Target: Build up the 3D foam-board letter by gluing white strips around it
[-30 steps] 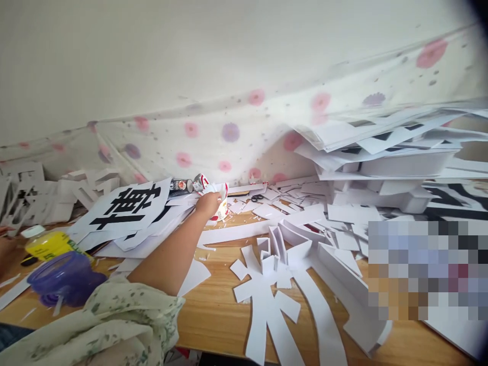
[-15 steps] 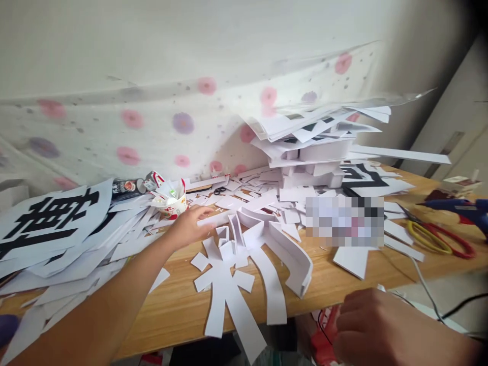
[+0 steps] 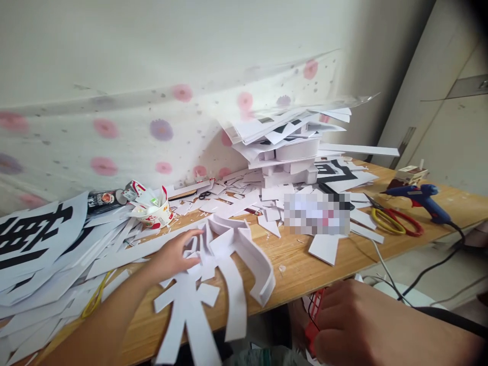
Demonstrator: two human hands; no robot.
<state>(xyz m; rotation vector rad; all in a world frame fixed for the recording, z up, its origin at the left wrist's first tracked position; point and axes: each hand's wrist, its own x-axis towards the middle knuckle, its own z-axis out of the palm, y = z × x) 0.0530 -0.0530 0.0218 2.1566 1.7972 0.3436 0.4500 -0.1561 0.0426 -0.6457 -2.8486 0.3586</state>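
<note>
My left hand (image 3: 177, 256) is at the left edge of a white foam-board character piece (image 3: 234, 284), thumb and fingers curved around a small upright part of it. The piece has flat strips and raised walls, and its lower strips hang past the table's front edge. My right hand (image 3: 343, 315) is low at the right, in front of the table, with fingers curled in; whether anything is inside them is hidden. A long white strip (image 3: 129, 254) lies behind my left wrist.
A blue glue gun (image 3: 423, 195), red and yellow scissors (image 3: 396, 221) and a pixelated object (image 3: 316, 213) are at the right. A paper cup (image 3: 154, 216) stands behind my left hand. Printed sheets (image 3: 38, 239) lie left; stacked foam pieces (image 3: 292, 152) stand behind.
The view has turned to the right. My left hand has moved from behind the white piece onto its small upright part. My right hand remains curled low at the right.
</note>
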